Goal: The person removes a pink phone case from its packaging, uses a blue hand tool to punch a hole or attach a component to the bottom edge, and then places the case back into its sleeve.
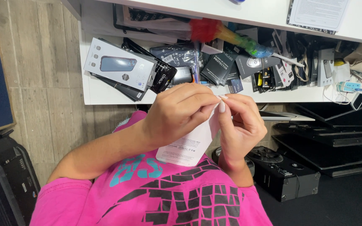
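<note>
My left hand [177,113] and my right hand [239,125] meet in front of my chest, fingertips touching. Both pinch the top edge of a flat white package [187,146] that hangs down between them over my pink shirt [160,196]. The package's upper part is hidden behind my fingers, and its lower part shows a printed label. My right hand has long pale nails, with thumb and forefinger closed on the package's corner.
Just beyond my hands a white shelf [93,94] holds several boxed and bagged phone accessories, among them a grey box [120,62], and a rainbow feather duster [227,35]. A black device [285,173] sits low at the right, black shelving [336,138] behind it. Wood-look flooring [42,83] lies left.
</note>
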